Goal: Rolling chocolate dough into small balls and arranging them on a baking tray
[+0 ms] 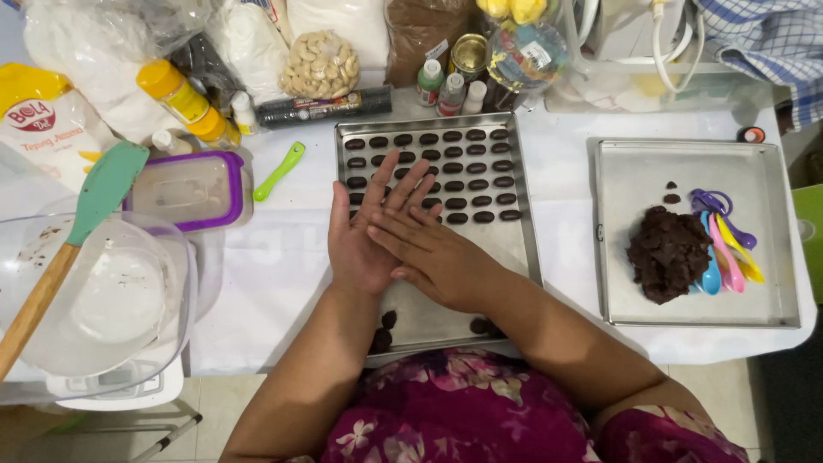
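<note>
Left hand [364, 227] lying palm-up, right hand [429, 253] pressing flat across it, whether anything's between them can't tell, both hovering over baking tray [525, 249] with rows of dark oval dough pieces [454, 167].

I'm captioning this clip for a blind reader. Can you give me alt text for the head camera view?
A person's left hand and right hand press palm to palm above a rectangular metal baking tray lined with rows of small dark oval dough pieces. To the right, a second metal tray holds a lump of dark brown dough beside colourful plastic measuring spoons.
</note>
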